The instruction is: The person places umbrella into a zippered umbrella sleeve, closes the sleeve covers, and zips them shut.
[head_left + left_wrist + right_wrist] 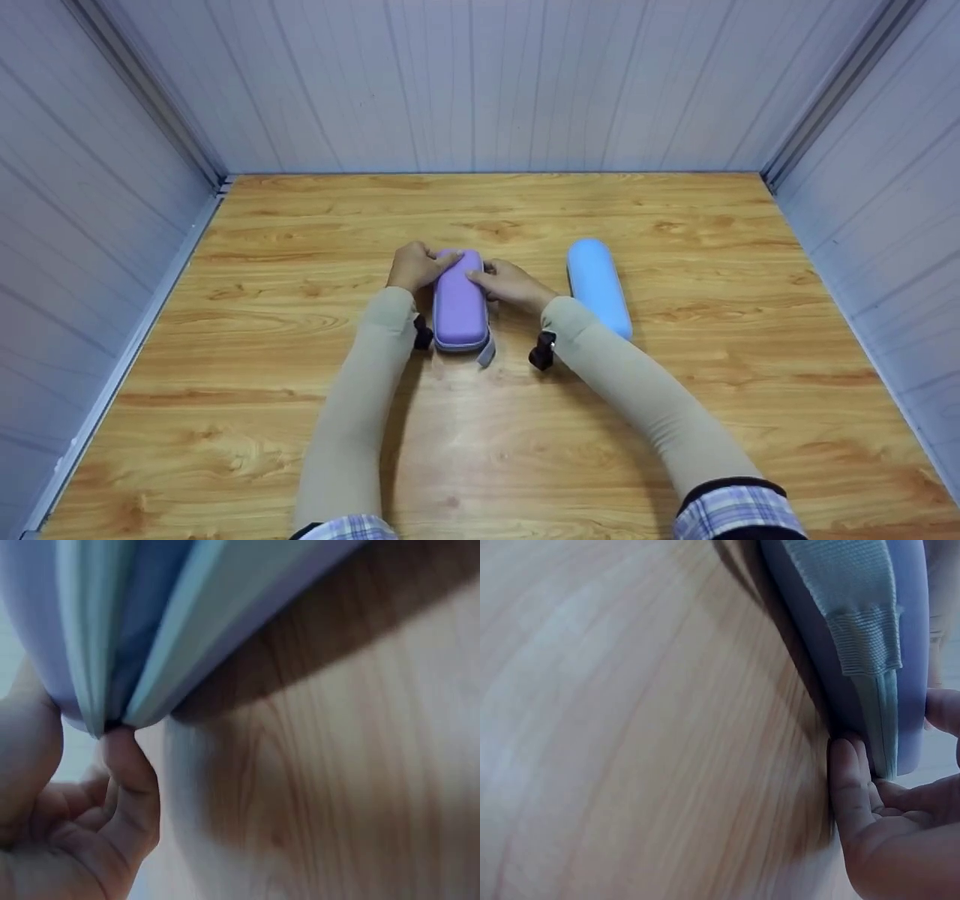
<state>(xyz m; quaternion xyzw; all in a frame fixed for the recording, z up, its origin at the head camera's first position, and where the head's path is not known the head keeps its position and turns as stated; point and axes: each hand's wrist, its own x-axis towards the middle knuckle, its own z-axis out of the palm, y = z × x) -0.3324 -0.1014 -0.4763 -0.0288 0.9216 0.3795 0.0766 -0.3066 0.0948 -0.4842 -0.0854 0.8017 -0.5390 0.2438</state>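
Note:
A purple zip-up hard case (460,311) lies lengthwise on the table, with a grey fabric tab (486,353) at its near right corner. My left hand (415,268) grips its far left end, thumb on the lid. In the left wrist view, a fingertip (120,746) touches the zip edge, where a dark gap parts the two grey zip bands (90,652). From the right side my right hand (517,286) holds the case, thumb on top and fingers against its side. The right wrist view shows these fingers (847,780) low beside the zip band. Whether a zip pull is pinched is hidden.
A light blue hard case (596,281) lies to the right, partly behind my right forearm. The wood-grain table (300,247) is bounded by pale panel walls (472,90) at the back and both sides. Black wrist cameras (541,351) hang by both wrists.

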